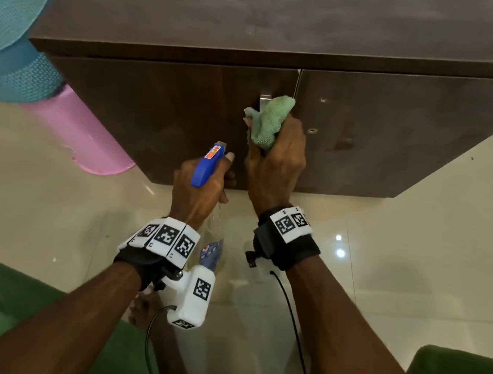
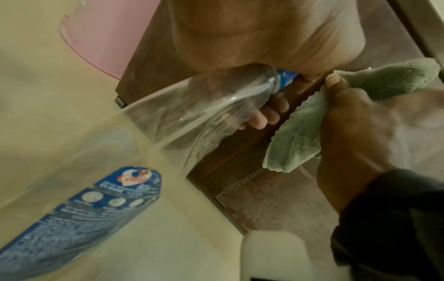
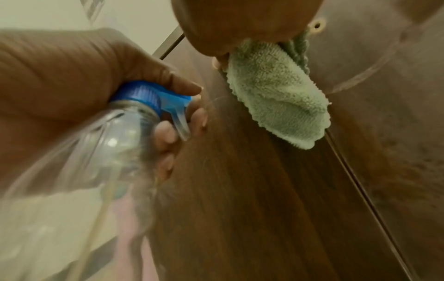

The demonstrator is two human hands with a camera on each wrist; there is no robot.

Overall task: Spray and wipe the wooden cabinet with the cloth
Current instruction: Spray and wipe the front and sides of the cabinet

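Near the centre of the head view, the left hand (image 1: 199,185) wraps around the neck of a spray bottle (image 1: 207,165), fingers curled below its blue ribbed collar and one finger lying on the translucent trigger, as the right wrist view shows; the clear plastic body with a blue printed label hangs down toward the wrist. Just right of it, the right hand (image 1: 276,165) bunches a green cloth (image 1: 268,120) in curled fingers, thumb pinching the fluffy terry fabric against the front of the wooden cabinet (image 1: 292,28), beside a metal handle (image 1: 263,100) at the seam between two doors. The cabinet is dark brown, grained and flat-fronted. At the upper left stand a teal mesh basket (image 1: 6,35) and a pink tub (image 1: 81,135) on glossy pale floor tiles (image 1: 416,274).
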